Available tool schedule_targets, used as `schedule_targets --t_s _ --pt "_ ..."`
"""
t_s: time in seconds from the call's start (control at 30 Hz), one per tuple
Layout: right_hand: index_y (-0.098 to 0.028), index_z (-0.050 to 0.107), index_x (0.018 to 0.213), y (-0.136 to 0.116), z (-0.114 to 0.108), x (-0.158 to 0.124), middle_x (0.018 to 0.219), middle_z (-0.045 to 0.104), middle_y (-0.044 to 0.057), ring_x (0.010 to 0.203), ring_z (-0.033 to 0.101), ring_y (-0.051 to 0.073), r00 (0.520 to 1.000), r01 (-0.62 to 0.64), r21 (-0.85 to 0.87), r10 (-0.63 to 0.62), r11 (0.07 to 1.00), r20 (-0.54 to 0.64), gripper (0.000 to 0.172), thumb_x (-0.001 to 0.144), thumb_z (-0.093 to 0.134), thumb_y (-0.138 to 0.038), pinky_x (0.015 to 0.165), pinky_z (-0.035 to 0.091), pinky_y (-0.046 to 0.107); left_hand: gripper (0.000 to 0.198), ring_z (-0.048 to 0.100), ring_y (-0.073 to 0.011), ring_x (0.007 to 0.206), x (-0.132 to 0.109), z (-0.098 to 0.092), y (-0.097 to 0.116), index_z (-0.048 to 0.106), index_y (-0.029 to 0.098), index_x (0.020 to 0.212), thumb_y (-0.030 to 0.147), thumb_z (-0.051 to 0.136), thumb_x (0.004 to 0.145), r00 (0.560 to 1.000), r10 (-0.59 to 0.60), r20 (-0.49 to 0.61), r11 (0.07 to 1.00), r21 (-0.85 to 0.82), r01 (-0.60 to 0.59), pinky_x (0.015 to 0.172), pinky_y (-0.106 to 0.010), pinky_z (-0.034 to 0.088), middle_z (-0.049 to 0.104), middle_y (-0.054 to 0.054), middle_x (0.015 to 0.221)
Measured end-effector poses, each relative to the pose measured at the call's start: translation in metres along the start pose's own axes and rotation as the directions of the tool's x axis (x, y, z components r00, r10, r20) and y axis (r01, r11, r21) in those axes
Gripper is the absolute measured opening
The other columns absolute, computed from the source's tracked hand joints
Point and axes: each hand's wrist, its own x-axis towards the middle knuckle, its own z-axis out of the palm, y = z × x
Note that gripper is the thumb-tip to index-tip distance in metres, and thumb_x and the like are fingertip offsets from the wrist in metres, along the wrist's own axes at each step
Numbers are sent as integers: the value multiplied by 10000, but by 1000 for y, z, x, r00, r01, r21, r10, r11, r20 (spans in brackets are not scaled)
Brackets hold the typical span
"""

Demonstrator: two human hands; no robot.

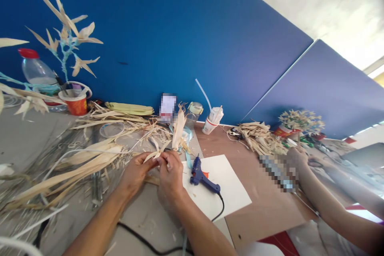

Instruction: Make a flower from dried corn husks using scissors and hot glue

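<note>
My left hand (137, 173) and my right hand (171, 174) meet over the grey table, fingertips pinched together. Between them is a pale strip of corn husk (156, 153), its lower part hidden by my fingers. Just beyond my right hand a dry husk piece (179, 129) stands up. To the right, a blue hot glue gun (198, 174) lies on a white sheet (235, 192), its black cord running toward me. Long loose corn husks (81, 168) spread left of my left hand.
At the back left, husk flowers (64, 34) on blue stems rise from a red cup (76, 106) beside a plastic bottle (39, 70). A jar (194, 113) and a paper cup (209, 126) stand near the blue partition (168, 36). Another person's arm (327, 204) reaches in at right.
</note>
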Motion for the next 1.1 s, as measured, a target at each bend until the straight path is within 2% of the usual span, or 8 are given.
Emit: schedule_targets --t_s 0.3,0.4,0.47,0.57,0.73,0.9,1.03,1.1 --pt "-216 675 908 -11 -1 -5 881 620 77 837 589 196 985 -92 109 75 990 152 243 863 447 -149 767 479 324 218 627 -231 716 7 -7 0 718 196 701 407 712 645 966 182 -182 908 407 -95 702 -315 473 726 -42 709" --pt "-214 682 899 -12 0 -4 894 645 64 861 605 193 976 -183 172 157 968 153 218 846 477 -166 795 476 325 206 617 -220 715 8 -10 -2 709 198 718 400 682 682 950 247 -192 880 454 -137 702 -302 461 717 -32 710" --pt "-206 673 880 -10 0 -2 884 651 51 849 608 187 958 -282 226 258 933 129 178 821 507 -183 786 476 320 201 606 -204 701 9 -10 -3 696 192 718 391 666 709 948 256 -188 889 431 -155 700 -293 454 694 -22 684" --pt "-187 645 877 -7 -2 4 807 636 24 751 592 167 899 -436 339 416 834 136 143 764 567 -225 709 474 298 199 589 -174 676 9 -8 -4 675 179 761 366 699 701 961 223 -163 935 317 -163 689 -281 447 655 1 663" --pt "-188 609 760 -4 -5 13 686 587 -25 626 551 121 852 -511 561 469 652 231 86 703 611 -252 662 466 270 429 598 -143 632 4 1 -1 581 183 957 320 794 611 991 92 -96 996 -8 -93 661 -285 465 658 22 707" --pt "-180 645 760 1 -11 19 657 614 -14 546 540 100 741 -620 662 592 422 316 185 660 686 -330 577 445 243 464 587 -119 610 3 5 5 531 186 908 278 823 559 991 71 -117 993 -90 -81 635 -259 455 654 40 664" --pt "-193 488 489 6 -14 23 448 442 -43 414 368 77 743 -619 644 602 450 292 404 729 617 -492 428 310 227 512 601 -130 609 5 2 4 504 198 904 299 837 528 988 62 -143 996 -60 -71 638 -275 456 664 40 685" --pt "-203 439 473 6 -15 24 429 397 -57 410 317 73 763 -589 644 598 488 245 428 712 634 -501 422 284 224 511 602 -131 612 5 0 3 491 200 892 323 835 534 990 55 -128 998 -18 -58 643 -277 454 664 39 694"
